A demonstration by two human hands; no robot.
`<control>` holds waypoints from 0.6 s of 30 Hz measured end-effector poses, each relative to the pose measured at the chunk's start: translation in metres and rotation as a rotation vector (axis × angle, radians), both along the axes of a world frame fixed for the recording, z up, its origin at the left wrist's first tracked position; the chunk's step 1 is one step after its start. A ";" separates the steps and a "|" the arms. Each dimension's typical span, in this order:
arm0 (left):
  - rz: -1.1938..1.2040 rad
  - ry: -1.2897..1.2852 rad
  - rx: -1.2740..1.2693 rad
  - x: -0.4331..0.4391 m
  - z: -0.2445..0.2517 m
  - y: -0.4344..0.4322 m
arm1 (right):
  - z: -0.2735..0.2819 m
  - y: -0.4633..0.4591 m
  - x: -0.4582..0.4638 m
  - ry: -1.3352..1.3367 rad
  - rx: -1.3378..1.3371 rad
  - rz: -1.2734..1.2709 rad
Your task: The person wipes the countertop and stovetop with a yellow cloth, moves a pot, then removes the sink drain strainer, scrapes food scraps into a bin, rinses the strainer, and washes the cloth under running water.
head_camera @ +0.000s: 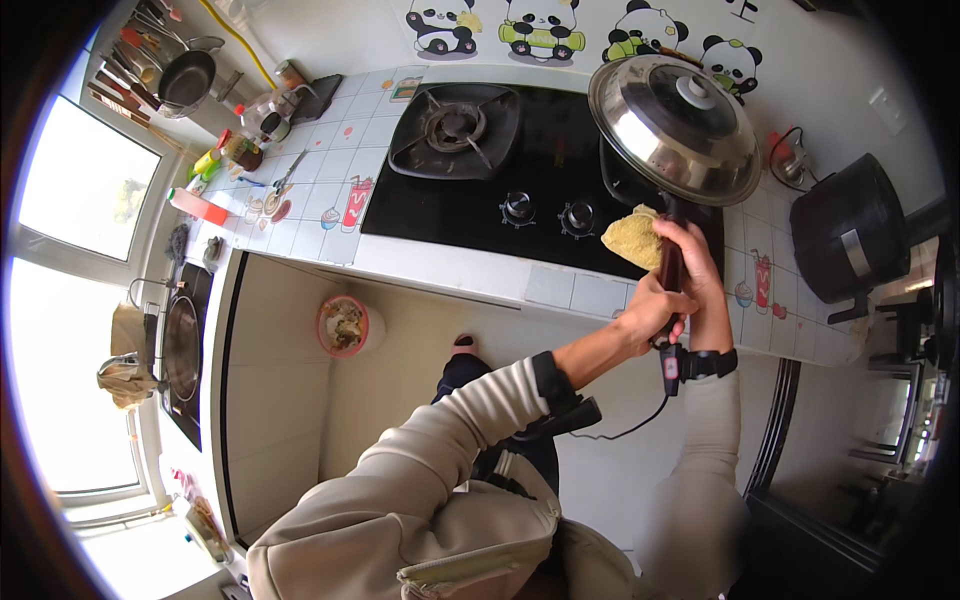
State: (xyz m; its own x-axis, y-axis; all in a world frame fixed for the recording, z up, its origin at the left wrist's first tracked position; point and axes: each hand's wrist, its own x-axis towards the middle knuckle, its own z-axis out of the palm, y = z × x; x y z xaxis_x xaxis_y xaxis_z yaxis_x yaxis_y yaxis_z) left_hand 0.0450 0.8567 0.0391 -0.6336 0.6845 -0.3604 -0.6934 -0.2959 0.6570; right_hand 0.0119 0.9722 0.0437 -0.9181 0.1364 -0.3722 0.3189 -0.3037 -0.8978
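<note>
A wok with a domed steel lid (637,142) sits over the right burner, its long dark handle (671,262) pointing towards me. The lid has a glass centre and a knob, and hides the inside of the wok. My left hand (651,309) is wrapped around the handle near its end. Further up, my right hand (697,259) lies against the handle's right side and holds a yellow cloth (634,238). The cloth bulges out on the left of the handle, above the black glass hob (465,214). The fingers of my right hand are partly hidden.
The left burner (455,127) bears nothing. A black pot (847,225) stands on the right counter. Scissors (289,174), bottles and a pink detergent bottle (199,206) are on the left counter. A sink (182,349) is at left, and a waste bin (346,326) stands on the floor.
</note>
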 end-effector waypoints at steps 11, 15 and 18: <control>-0.062 0.005 0.018 -0.014 0.010 -0.095 | -0.024 -0.073 -0.017 0.060 -0.102 -0.026; -0.099 0.024 -0.088 -0.029 0.018 -0.142 | -0.025 -0.121 -0.031 0.127 -0.212 -0.033; -0.101 0.053 -0.107 -0.045 0.022 -0.183 | -0.016 -0.160 -0.046 0.101 -0.249 -0.037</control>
